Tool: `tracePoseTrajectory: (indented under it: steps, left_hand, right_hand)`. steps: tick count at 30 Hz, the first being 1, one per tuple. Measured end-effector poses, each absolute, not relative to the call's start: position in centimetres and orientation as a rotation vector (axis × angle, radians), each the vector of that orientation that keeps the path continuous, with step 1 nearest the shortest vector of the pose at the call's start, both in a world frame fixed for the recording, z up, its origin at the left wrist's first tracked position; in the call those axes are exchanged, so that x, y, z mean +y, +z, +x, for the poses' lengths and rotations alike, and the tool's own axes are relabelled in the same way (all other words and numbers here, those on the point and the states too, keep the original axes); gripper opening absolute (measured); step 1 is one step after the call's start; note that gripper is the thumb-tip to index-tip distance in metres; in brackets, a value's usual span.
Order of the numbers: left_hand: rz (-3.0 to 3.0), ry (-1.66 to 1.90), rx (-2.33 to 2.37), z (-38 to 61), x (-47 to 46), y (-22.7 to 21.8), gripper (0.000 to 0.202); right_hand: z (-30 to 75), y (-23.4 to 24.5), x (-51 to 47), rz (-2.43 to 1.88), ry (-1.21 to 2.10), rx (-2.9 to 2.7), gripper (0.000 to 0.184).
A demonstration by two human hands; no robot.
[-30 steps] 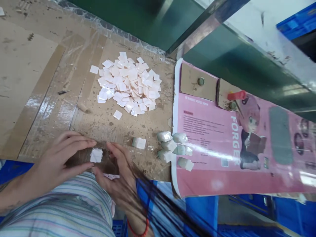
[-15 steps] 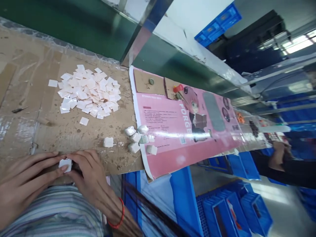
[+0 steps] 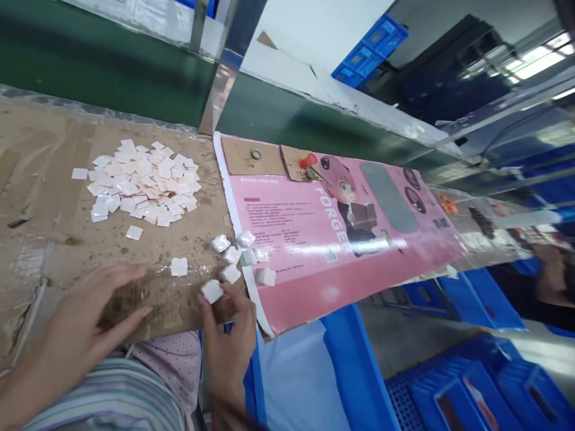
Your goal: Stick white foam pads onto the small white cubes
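Between the thumb and fingers of my right hand (image 3: 231,335) is a small white block (image 3: 212,291) with a scalloped outline, just above the cardboard-covered bench edge. My left hand (image 3: 96,317) hovers over the cardboard with thumb and fingers apart, holding nothing. A similar white piece (image 3: 179,267) lies alone between the hands. Several more white blocks (image 3: 231,273) are clustered beyond my right hand, where cardboard meets the pink sheet. Farther back on the cardboard (image 3: 54,197) spreads a pile of thin, pale square pieces (image 3: 144,182), with one square (image 3: 134,232) lying apart.
A pink printed sheet (image 3: 287,305) covers the bench to the right, with cardboard pieces (image 3: 258,157) and a small red item (image 3: 308,160) on it. Below the edge stands a blue bin (image 3: 359,353). A metal post (image 3: 220,90) rises behind. Another person's arm (image 3: 552,272) shows far right.
My hands have separated. The right hand has carried the white block rightward towards the cluster, while the left has let go of it and opened. The camera view has shifted slightly.
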State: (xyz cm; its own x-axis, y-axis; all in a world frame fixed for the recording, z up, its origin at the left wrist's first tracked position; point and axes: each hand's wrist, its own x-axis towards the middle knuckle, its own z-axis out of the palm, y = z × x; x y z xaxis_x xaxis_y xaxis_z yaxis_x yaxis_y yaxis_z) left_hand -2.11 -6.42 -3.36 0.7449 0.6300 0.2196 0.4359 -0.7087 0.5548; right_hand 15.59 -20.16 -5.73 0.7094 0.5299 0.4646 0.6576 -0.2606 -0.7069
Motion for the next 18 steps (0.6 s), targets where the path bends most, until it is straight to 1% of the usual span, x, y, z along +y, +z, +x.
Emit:
tracePoseTrajectory:
  steps: [3, 6, 9, 10, 12, 14, 15, 16, 18]
  left_hand:
    - [2.660, 0.594, 0.772, 2.6, -5.4, -2.9, 0.056]
    - [2.730, 0.634, 0.659, 4.5, -4.8, -3.1, 0.041]
    - [2.668, 0.634, 0.562, 3.6, -5.2, -2.9, 0.030]
    - [2.614, 0.619, 0.540, 2.9, -5.6, -2.7, 0.027]
    - [2.456, 0.586, 0.517, 1.2, -6.6, -2.3, 0.026]
    - [2.287, 0.576, 0.530, -0.4, -7.7, -1.9, 0.033]
    - [2.219, 0.566, 0.554, -1.0, -8.1, -1.8, 0.037]
    - [2.171, 0.551, 0.585, -1.5, -8.5, -1.8, 0.041]
    - [2.054, 0.518, 0.678, -2.3, -8.9, -1.7, 0.047]
  right_hand:
    - [17.3, -6.9, -20.1, -1.904, -0.216, -0.935, 0.025]
    - [17.0, -7.2, -19.9, -1.885, -0.265, -0.918, 0.031]
    - [15.2, -6.3, -20.0, -1.872, -0.273, -0.861, 0.040]
    - [14.4, -5.8, -20.1, -1.836, -0.208, -0.853, 0.042]
    - [12.9, -5.1, -20.1, -1.708, 0.101, -0.859, 0.047]
    - [11.7, -4.7, -20.0, -1.521, 0.488, -0.810, 0.048]
    - [11.1, -4.7, -19.9, -1.438, 0.622, -0.754, 0.046]
    - [10.7, -4.8, -19.8, -1.383, 0.690, -0.696, 0.044]
    - [10.1, -5.2, -19.6, -1.328, 0.694, -0.605, 0.043]
